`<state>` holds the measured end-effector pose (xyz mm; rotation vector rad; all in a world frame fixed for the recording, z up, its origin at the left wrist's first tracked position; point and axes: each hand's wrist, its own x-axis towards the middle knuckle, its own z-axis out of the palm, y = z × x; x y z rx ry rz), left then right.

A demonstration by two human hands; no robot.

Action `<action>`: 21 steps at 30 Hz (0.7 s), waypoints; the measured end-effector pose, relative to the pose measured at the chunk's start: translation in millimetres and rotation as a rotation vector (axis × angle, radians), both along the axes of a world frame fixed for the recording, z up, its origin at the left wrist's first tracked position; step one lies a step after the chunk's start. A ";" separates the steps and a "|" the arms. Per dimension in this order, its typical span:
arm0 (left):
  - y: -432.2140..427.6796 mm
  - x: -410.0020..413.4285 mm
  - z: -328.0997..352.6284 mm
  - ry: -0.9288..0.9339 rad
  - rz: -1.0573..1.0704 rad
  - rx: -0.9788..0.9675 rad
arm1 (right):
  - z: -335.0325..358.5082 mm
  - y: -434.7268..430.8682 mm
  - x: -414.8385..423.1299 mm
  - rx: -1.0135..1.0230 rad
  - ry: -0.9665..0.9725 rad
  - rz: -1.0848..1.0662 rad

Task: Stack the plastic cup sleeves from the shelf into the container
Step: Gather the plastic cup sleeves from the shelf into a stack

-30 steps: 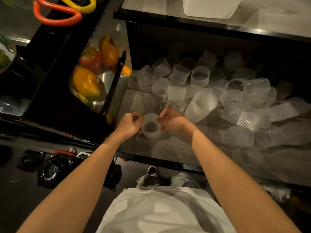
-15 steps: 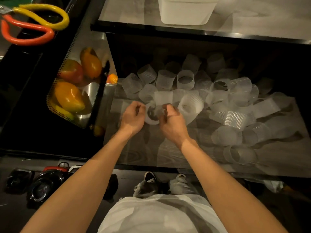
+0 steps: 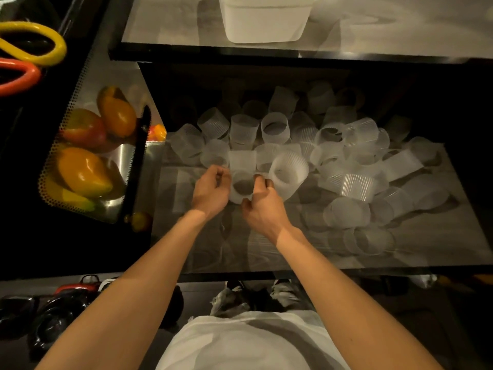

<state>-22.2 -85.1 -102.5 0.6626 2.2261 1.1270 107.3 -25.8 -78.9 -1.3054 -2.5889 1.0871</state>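
Observation:
Several translucent ribbed plastic cup sleeves lie in a loose pile [image 3: 354, 145] on the lower shelf [image 3: 320, 252]. One sleeve [image 3: 241, 186] stands open-end up between my hands. My left hand [image 3: 210, 190] pinches its left rim and my right hand [image 3: 262, 206] grips its right side. A larger sleeve [image 3: 289, 173] lies tilted right beside my right hand. The white container [image 3: 266, 20] sits on the upper shelf [image 3: 400, 36], above and behind the pile.
A perforated metal tray [image 3: 125, 161] with mangoes [image 3: 82, 169] hangs left of the shelf. Yellow and orange plastic loops [image 3: 32, 54] lie at the far left. Dark objects [image 3: 53, 316] and my shoes [image 3: 256, 297] are on the floor below.
Both hands moved away from the shelf's front edge toward the pile, carrying the held sleeve with them. It now sits against the tilted larger sleeve.

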 end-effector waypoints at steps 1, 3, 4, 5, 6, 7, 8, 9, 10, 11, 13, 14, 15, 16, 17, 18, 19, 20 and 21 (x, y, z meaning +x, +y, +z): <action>-1.1 -1.6 -1.6 0.004 -0.008 -0.008 | 0.5 -0.7 0.2 0.005 -0.005 -0.003; -4.0 -4.6 -2.1 -0.013 -0.030 -0.014 | 1.0 -1.2 0.8 0.002 -0.022 -0.002; -5.8 -5.8 -1.2 -0.017 -0.043 -0.023 | 0.8 -0.9 0.9 -0.008 -0.034 0.000; -7.4 -7.0 -1.3 -0.015 -0.052 -0.036 | 0.6 -0.4 0.8 -0.022 -0.050 0.004; -9.5 -7.4 -1.0 -0.013 -0.056 -0.047 | 0.3 0.0 0.4 -0.036 -0.066 0.008; -11.6 -7.8 -2.3 -0.016 -0.058 -0.058 | -1.1 -0.1 0.0 -0.051 -0.077 0.013; -13.7 -7.7 -2.6 -0.019 -0.059 -0.073 | -3.3 -0.4 -0.7 -0.063 -0.084 0.021; -15.4 -8.2 -4.5 -0.023 -0.061 -0.094 | -5.5 -0.9 -1.8 -0.072 -0.094 0.032; -17.2 -8.7 -5.8 -0.031 -0.070 -0.117 | -7.9 -1.4 -2.9 -0.087 -0.113 0.042; -18.2 -9.5 -7.6 -0.042 -0.087 -0.140 | -10.5 -1.1 -3.9 -0.109 -0.141 0.048; -19.6 -10.2 -8.0 -0.054 -0.134 -0.189 | -13.3 0.2 -5.4 -0.164 -0.209 0.064; -19.8 -10.6 -7.4 -0.048 -0.154 -0.214 | -13.1 0.8 -6.2 -0.184 -0.242 0.073; -19.2 -11.9 -7.0 -0.030 -0.162 -0.236 | -12.1 1.8 -6.7 -0.183 -0.266 0.081; -18.0 -13.0 -4.9 -0.001 -0.155 -0.253 | -10.0 2.5 -7.5 -0.159 -0.269 0.083; -16.0 -14.7 -2.7 0.037 -0.135 -0.263 | -6.7 3.0 -8.5 -0.118 -0.248 0.071; -12.9 -16.4 0.2 0.069 -0.107 -0.250 | -1.9 4.3 -10.6 -0.079 -0.215 0.046; -8.6 -18.6 2.0 0.083 -0.078 -0.219 | 2.7 6.1 -14.1 -0.049 -0.184 0.015; -4.1 -20.3 4.4 0.083 -0.061 -0.180 | 6.6 9.1 -18.6 -0.032 -0.150 -0.011; 0.9 -22.2 6.6 0.077 -0.064 -0.145 | 9.8 12.9 -23.7 -0.033 -0.120 -0.028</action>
